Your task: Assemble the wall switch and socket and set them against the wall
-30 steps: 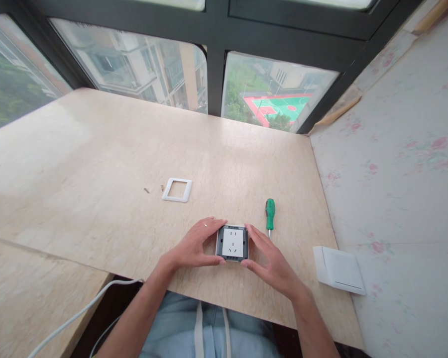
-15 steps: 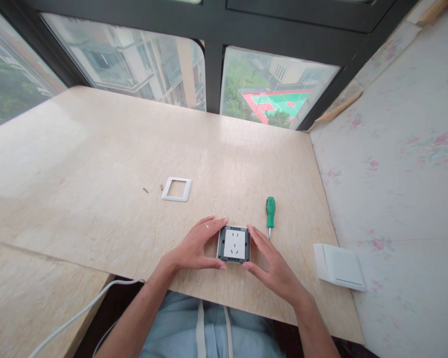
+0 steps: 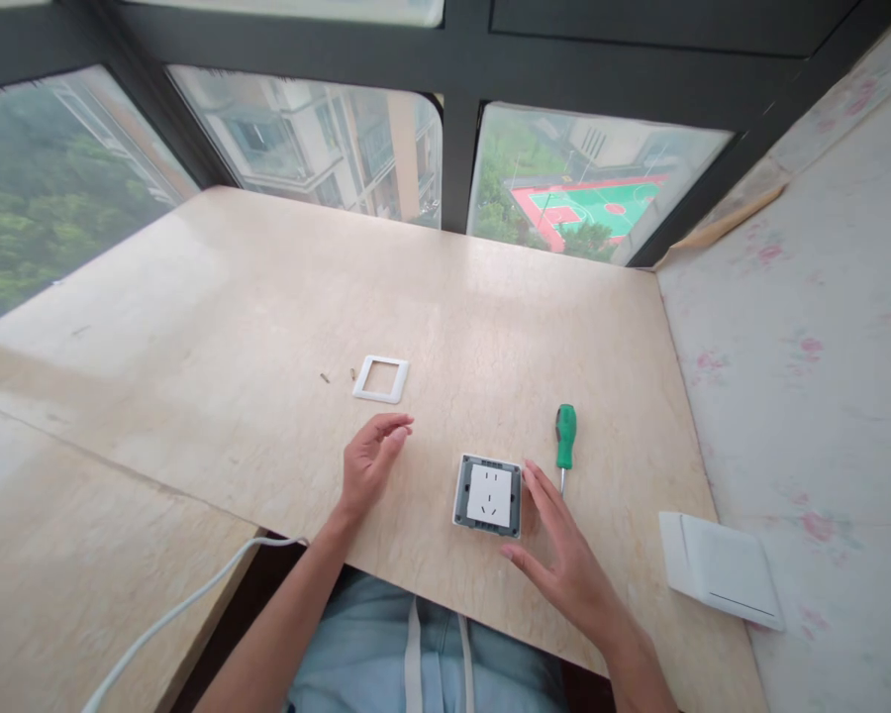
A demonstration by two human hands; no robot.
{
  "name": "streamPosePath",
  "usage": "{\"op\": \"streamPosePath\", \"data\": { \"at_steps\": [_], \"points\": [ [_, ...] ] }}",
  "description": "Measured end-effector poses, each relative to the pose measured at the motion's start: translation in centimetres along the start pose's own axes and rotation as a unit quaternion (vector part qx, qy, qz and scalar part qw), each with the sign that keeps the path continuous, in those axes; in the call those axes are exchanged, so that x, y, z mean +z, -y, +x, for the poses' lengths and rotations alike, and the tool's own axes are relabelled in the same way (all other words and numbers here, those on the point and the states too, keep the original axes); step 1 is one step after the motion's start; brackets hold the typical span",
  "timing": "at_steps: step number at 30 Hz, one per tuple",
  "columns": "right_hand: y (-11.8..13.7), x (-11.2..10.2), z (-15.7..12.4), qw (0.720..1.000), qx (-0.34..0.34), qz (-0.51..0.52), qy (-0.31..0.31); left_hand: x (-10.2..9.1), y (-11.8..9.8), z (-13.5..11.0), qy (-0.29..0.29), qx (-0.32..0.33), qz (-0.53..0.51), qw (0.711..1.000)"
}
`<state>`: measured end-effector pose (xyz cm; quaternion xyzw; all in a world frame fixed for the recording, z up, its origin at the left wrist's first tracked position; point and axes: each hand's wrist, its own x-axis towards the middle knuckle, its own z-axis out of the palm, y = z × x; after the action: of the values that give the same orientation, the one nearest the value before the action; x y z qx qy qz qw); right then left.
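A grey wall socket with a white face (image 3: 488, 495) lies flat on the beige marble-look table (image 3: 267, 297), near its front edge. My left hand (image 3: 369, 461) hovers to the socket's left, fingers loosely curled and holding nothing, pointing toward a white square frame (image 3: 381, 379). My right hand (image 3: 564, 560) is open beside the socket's right edge, its fingertips close to the socket, and holds nothing. A green-handled screwdriver (image 3: 564, 441) lies just right of the socket.
Two small screws (image 3: 340, 376) lie left of the white frame. A white switch plate (image 3: 720, 569) rests at the table's right edge against the flowered wall. A white cable (image 3: 170, 614) hangs at the lower left. Windows stand behind the table.
Both hands have let go of the socket, which now lies on the table. My left hand has moved left and up toward the white frame; my right hand has drawn back slightly.
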<state>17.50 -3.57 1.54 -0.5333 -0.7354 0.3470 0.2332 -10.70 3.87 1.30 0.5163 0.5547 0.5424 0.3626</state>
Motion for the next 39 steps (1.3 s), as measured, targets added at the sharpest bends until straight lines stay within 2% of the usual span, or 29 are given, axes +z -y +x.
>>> {"op": "streamPosePath", "data": {
  "at_steps": [3,5,7,9,12,14,18,21,27,35,39],
  "points": [
    [-0.3,0.1,-0.5,1.0,-0.017,-0.011,-0.02,-2.3,0.8,1.0,-0.164,-0.034,0.026,0.985],
    [-0.5,0.3,-0.8,0.999,-0.028,-0.016,-0.038,-4.2,1.3,1.7,-0.214,-0.041,0.055,0.974],
    [-0.5,0.5,-1.2,0.998,-0.033,-0.021,-0.056,-6.2,1.7,2.4,-0.234,-0.033,0.116,0.965],
    [-0.5,0.7,-1.4,0.996,-0.041,-0.026,-0.073,-8.0,2.1,3.2,-0.225,-0.018,0.21,0.951],
    [-0.5,0.9,-1.5,0.992,-0.062,-0.03,-0.104,-10.0,2.8,4.9,-0.17,0.008,0.325,0.93],
    [-0.6,1.1,-1.3,0.989,-0.08,-0.033,-0.124,-10.6,3.4,6.1,-0.141,0.029,0.39,0.909],
    [-0.5,1.2,-0.7,0.983,-0.107,-0.04,-0.141,-10.7,4.9,7.7,-0.123,0.042,0.476,0.87],
    [-0.3,1.0,-0.4,0.98,-0.118,-0.045,-0.153,-10.5,5.6,7.9,-0.122,0.031,0.502,0.856],
    [0.3,0.0,-1.0,0.974,-0.141,-0.046,-0.171,-10.7,5.8,7.8,-0.115,0.028,0.508,0.853],
    [0.2,-0.4,-2.9,0.978,-0.058,-0.005,-0.2,-10.4,5.4,7.8,-0.108,0.017,0.515,0.85],
    [-0.5,-0.2,-4.2,0.98,-0.064,0.012,-0.19,-10.2,4.9,7.6,-0.107,0.006,0.528,0.842]
  ]
}}
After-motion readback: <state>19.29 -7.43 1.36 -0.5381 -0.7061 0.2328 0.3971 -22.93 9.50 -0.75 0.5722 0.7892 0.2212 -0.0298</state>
